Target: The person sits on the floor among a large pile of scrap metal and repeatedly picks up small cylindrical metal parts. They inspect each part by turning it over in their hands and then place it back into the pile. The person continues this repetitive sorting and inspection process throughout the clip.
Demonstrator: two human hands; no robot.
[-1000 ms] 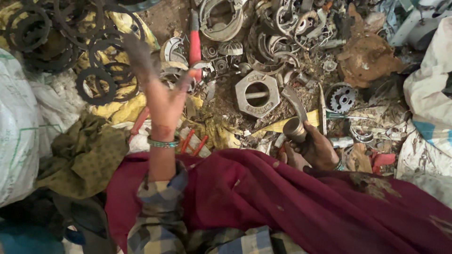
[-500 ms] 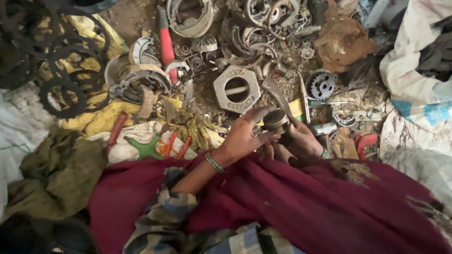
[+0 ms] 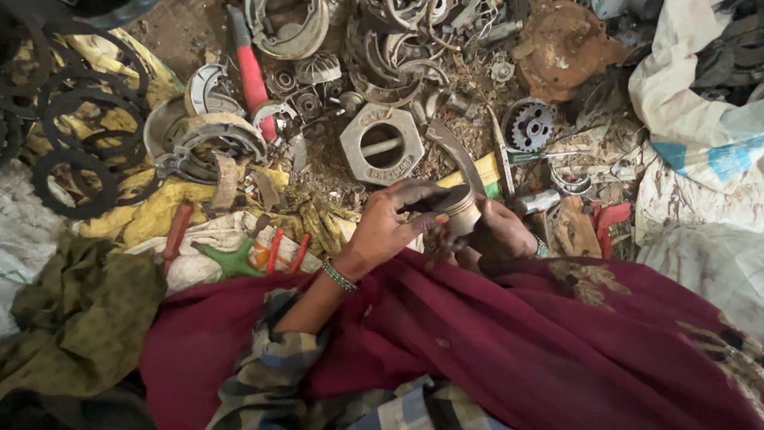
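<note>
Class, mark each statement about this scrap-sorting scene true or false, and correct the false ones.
1. Both hands are on the metal cylinder. True.
2. The left hand wears a beaded bracelet. True.
3. The hexagonal plate lies in the person's lap. False: it lies on the ground beyond the hands.
4. The toothed gear is held by the right hand. False: it lies on the ground.
5. The red handle lies left of the plate. True.

Light was dim, warm, diffuse; shadows soft; centre sharp, corners darkened and slightly stretched; no glare, slight blur.
</note>
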